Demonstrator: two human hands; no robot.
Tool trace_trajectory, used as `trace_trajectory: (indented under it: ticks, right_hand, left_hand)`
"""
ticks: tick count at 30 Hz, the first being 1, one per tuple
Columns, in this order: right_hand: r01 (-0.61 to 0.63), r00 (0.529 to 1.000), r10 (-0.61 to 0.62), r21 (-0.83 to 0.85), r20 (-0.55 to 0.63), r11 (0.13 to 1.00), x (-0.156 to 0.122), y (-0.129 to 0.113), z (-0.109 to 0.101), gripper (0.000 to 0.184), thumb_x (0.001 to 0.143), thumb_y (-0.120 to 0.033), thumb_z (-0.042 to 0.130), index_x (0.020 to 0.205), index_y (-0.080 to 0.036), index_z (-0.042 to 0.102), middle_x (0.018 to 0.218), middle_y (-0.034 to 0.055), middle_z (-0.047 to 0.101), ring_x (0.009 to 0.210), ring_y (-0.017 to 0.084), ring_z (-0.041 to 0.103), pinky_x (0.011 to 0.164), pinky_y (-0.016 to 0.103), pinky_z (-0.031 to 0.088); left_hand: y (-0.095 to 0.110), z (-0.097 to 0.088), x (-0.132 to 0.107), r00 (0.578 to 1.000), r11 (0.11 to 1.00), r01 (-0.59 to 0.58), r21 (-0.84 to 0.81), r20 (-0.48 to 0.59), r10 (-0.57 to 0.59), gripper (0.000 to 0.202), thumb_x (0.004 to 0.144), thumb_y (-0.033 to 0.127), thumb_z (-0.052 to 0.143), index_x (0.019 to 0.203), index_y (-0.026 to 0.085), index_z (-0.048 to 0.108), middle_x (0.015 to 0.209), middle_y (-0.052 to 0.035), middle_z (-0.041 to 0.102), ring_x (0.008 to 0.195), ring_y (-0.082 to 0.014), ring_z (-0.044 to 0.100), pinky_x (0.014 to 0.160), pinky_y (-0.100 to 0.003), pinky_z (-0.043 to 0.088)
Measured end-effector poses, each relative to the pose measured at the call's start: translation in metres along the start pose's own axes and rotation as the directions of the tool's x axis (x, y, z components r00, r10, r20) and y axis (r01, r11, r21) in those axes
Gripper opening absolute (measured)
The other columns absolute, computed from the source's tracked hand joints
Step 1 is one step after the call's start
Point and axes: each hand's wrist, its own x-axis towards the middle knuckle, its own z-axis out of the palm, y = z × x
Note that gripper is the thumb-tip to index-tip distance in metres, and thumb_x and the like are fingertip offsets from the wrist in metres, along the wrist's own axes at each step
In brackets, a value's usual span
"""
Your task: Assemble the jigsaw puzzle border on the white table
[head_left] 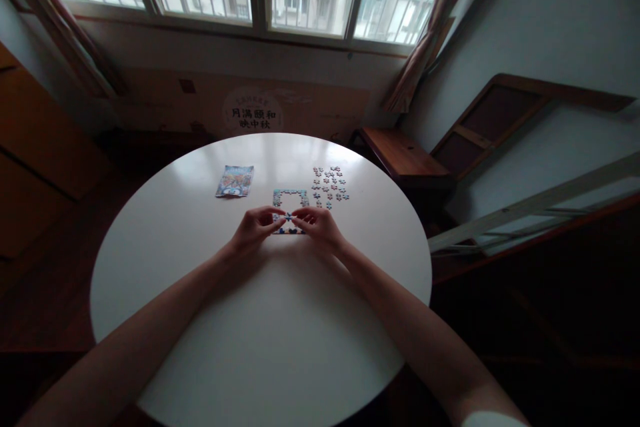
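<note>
Between my fingertips is a small blue jigsaw puzzle piece [289,217], pinched from both sides. My left hand [254,225] has it by the left edge, thumb and fingers closed. On the right edge, my right hand [320,223] closes on the same piece. Below and just beyond them lies a jigsaw puzzle frame [291,191], its joined border pieces forming a rectangle around an unfilled middle. My hands partly cover its left and right sides. To the right, several loose jigsaw pieces [330,181] are spread out in rough rows.
A printed picture packet [235,181] lies at the back left of the round white table [260,320]. Beyond the table's right edge stands a wooden bench [400,153]. A large cardboard box [310,103] rests beneath the barred windows, with curtains at either side.
</note>
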Motion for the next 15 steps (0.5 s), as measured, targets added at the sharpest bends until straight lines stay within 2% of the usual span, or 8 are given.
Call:
trace_trajectory:
  ticks: [10,15]
  right_hand:
    - [-0.001,1.000,0.001,0.018,-0.003,1.000,0.000,-0.003,-0.002,0.019,0.078,-0.029,0.069,0.090,-0.015,0.074,0.072,0.0034,0.071,0.061,0.012,0.062,0.059,0.025,0.050]
    - [-0.001,0.997,0.004,0.040,-0.080,0.999,0.006,0.001,-0.014,0.020,0.079,-0.029,0.066,0.091,-0.015,0.073,0.074,0.0046,0.071,0.062,0.013,0.063,0.060,0.026,0.051]
  left_hand:
    - [-0.002,-0.001,0.000,1.000,1.000,-0.017,0.027,-0.003,0.017,0.028,0.077,0.035,0.072,0.090,0.011,0.073,0.050,0.0065,0.042,0.044,-0.0051,0.032,0.041,-0.019,0.023]
    - [0.000,0.000,0.000,1.000,1.000,-0.012,0.012,-0.011,0.012,0.028,0.076,0.035,0.074,0.090,0.011,0.073,0.048,0.0072,0.040,0.043,-0.0049,0.031,0.040,-0.018,0.021]
